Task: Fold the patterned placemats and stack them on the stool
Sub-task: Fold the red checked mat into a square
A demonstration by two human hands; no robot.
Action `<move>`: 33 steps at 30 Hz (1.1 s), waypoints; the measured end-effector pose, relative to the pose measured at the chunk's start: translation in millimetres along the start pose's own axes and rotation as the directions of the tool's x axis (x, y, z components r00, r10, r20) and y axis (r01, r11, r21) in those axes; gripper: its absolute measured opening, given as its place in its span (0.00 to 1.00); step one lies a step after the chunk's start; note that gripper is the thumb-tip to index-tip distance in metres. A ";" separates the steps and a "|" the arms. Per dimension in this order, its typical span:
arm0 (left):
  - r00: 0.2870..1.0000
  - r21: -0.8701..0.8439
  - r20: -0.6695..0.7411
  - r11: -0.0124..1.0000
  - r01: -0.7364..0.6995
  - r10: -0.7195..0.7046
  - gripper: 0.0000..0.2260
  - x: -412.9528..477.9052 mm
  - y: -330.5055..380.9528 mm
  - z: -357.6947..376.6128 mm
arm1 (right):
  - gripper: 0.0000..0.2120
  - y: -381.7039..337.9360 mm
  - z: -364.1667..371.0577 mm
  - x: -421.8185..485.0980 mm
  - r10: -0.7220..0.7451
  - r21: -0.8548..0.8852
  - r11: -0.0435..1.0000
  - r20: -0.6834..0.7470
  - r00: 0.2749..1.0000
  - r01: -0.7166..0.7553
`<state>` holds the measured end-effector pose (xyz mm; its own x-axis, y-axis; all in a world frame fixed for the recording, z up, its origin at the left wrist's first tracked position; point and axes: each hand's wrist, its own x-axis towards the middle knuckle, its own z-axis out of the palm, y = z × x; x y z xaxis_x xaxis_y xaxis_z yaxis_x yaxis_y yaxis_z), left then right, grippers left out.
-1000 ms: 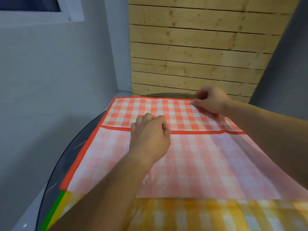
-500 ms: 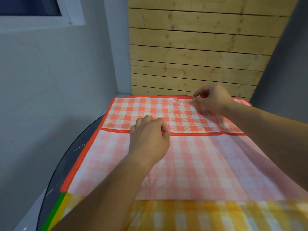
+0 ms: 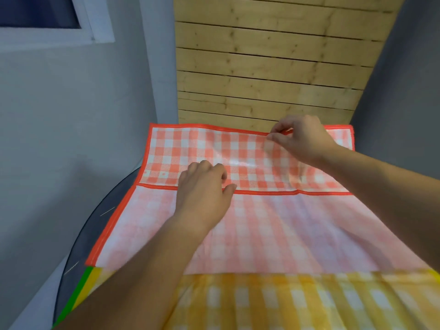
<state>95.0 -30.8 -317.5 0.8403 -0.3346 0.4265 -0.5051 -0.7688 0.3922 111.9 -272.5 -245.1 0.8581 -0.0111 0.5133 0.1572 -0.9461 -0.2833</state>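
Room: you face grey walls (image 3: 71, 139), a wood plank panel (image 3: 273, 67) straight ahead and a window (image 3: 47, 20) at upper left.
Surface: dark round glass table (image 3: 78, 234), its curved rim showing on your left.
Red placemat (image 3: 285, 229): lies on the table, pale underside up; its far flap (image 3: 181, 151) is folded toward you, bright checks up.
Yellow placemat (image 3: 285, 303): nearest you, with a green edge (image 3: 76, 294); the red placemat's near edge overlaps it.
Left hand (image 3: 202, 194): fingers curled on the flap, thumb on its red hem, gripping that hem near the middle.
Right hand (image 3: 302, 139): thumb and fingertips pinch the far fold edge, lifting it slightly off the table.
Hands: 2 in view, apart, both on the red placemat.
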 end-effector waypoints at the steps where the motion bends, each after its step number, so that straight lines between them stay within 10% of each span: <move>1: 0.999 0.015 -0.018 0.999 -0.032 0.032 0.11 -0.5 3.9 -4.9 | 0.06 -4.9 -8.7 -3.7 -0.027 -0.020 0.999 -0.011 1.000 0.026; 8: 0.920 0.055 -0.205 0.943 -0.330 0.334 0.04 -5.2 44.3 -56.6 | 0.07 -36.7 -55.2 -53.8 -0.062 -0.074 0.995 0.018 0.998 0.063; 15: 0.822 0.209 -0.099 0.819 -0.534 0.561 0.10 -35.0 60.2 -98.3 | 0.05 -62.9 -68.0 -125.8 -0.038 0.024 0.999 0.142 0.989 0.035; 22: 0.793 0.177 0.533 0.878 -0.445 0.294 0.27 -95.3 53.0 -94.2 | 0.04 -79.3 -60.7 -182.0 -0.010 0.090 0.996 0.258 0.966 -0.013; 33: 0.697 0.165 0.681 0.881 -0.443 0.223 0.23 -115.7 33.8 -74.4 | 0.02 -67.5 -45.7 -224.8 0.015 0.188 0.978 0.359 0.933 -0.088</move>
<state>-34.0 22.5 -293.0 0.6076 -0.7757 -0.1707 -0.7847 -0.6195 0.0221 -114.0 -220.9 -304.3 0.9786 0.0916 0.1840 0.1701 -0.8634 -0.4749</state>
